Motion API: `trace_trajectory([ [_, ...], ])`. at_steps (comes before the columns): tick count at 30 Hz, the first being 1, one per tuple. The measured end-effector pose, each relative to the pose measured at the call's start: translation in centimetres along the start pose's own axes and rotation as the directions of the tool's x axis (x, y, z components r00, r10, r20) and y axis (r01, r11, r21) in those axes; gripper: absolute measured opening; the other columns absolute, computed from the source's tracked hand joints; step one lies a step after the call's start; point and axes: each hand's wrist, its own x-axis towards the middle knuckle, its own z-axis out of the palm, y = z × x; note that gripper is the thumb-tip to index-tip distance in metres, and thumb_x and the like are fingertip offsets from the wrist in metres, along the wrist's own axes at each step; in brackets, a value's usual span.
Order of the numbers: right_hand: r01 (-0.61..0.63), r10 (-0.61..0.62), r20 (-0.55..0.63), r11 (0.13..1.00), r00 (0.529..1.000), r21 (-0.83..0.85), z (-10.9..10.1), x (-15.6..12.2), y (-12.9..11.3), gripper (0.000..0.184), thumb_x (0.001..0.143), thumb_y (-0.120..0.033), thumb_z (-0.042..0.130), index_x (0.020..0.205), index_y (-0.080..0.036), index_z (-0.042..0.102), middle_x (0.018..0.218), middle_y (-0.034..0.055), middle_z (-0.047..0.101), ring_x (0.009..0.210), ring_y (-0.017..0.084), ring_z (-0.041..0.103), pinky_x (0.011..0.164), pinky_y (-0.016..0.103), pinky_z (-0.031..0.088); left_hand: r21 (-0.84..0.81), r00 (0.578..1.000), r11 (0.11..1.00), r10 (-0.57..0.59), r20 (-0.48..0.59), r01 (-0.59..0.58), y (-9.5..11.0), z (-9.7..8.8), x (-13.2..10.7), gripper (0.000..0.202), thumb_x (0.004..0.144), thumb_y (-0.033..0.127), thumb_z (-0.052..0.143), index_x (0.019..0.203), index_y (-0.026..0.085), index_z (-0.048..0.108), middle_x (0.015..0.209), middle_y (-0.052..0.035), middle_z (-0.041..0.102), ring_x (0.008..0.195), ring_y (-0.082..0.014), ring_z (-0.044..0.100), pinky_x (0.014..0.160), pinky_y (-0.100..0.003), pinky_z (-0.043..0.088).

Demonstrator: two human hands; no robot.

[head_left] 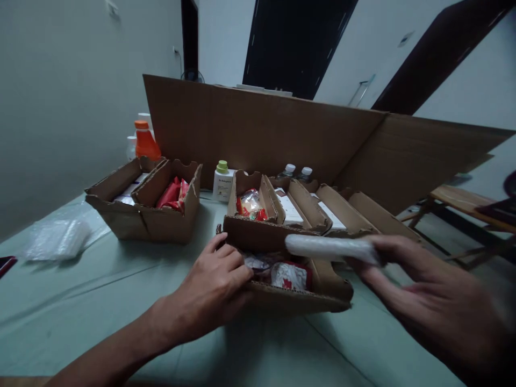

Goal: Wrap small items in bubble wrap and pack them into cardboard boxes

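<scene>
In front of me, a cardboard box (331, 294) stands on the table, with a red-and-white packet (291, 276) and other plastic wrapping inside. My left hand (220, 282) is closed over its left end, thumb and fingers curled at the rim. My right hand (431, 293) pinches a flat whitish packet (328, 247), which looks wrapped in plastic and is smeared by motion. That packet is held above the right part of the box. Just behind stand more cardboard boxes; one holds a red-and-clear food packet (250, 202).
At the left stands a two-part cardboard box (161, 228) with a red packet (174, 193). Bubble wrap (58, 236) lies beside it. A white bottle with green cap (222, 183) and an orange bottle (145, 142) stand farther back. A tall cardboard panel (258, 126) closes the rear.
</scene>
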Motion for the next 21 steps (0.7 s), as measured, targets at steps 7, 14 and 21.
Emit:
trace_trajectory([
  [7, 0.162, -0.171, 0.398, 0.985, 0.901, 0.055, 6.7, 4.9, -4.7, 0.013, 0.079, -0.02, 0.052, 0.088, -0.022, 0.061, 0.075, -0.0007, 0.067, 0.063, 0.015, 0.058, 0.059, 0.025, 0.039, -0.04, 0.999, 0.999, 0.016, -0.035, -0.017, 0.1, 0.1, -0.4, 0.01, 0.09, 0.025, 0.063, 0.1, 0.021, 0.066, 0.087, -0.0004, 0.067, 0.088, -0.0188, 0.061, 0.115, -0.052, 0.031],
  [14, 0.245, -0.088, 0.691, 0.96, 0.718, -0.132, 10.3, 5.7, -5.4, 0.011, 0.085, -0.016, 0.057, 0.087, -0.02, 0.066, 0.084, 0.004, 0.072, 0.078, 0.018, 0.065, 0.064, 0.026, 0.036, -0.032, 1.0, 0.999, 0.021, -0.007, -0.021, -0.2, 0.2, -0.2, 0.009, 0.091, 0.025, 0.06, 0.096, 0.021, 0.066, 0.085, -0.0008, 0.066, 0.084, -0.019, 0.059, 0.114, -0.053, 0.031],
  [21, 0.384, -0.008, 0.792, 0.877, 0.61, -0.287, 9.1, 6.1, -4.1, 0.019, 0.09, -0.029, 0.059, 0.095, -0.019, 0.074, 0.086, 0.0119, 0.076, 0.082, 0.03, 0.072, 0.067, 0.034, 0.044, -0.021, 1.0, 1.0, 0.02, 0.001, -0.02, -0.9, 0.0, 0.4, 0.006, 0.088, 0.023, 0.062, 0.093, 0.021, 0.065, 0.083, -0.0008, 0.066, 0.085, -0.0196, 0.06, 0.112, -0.052, 0.033],
])
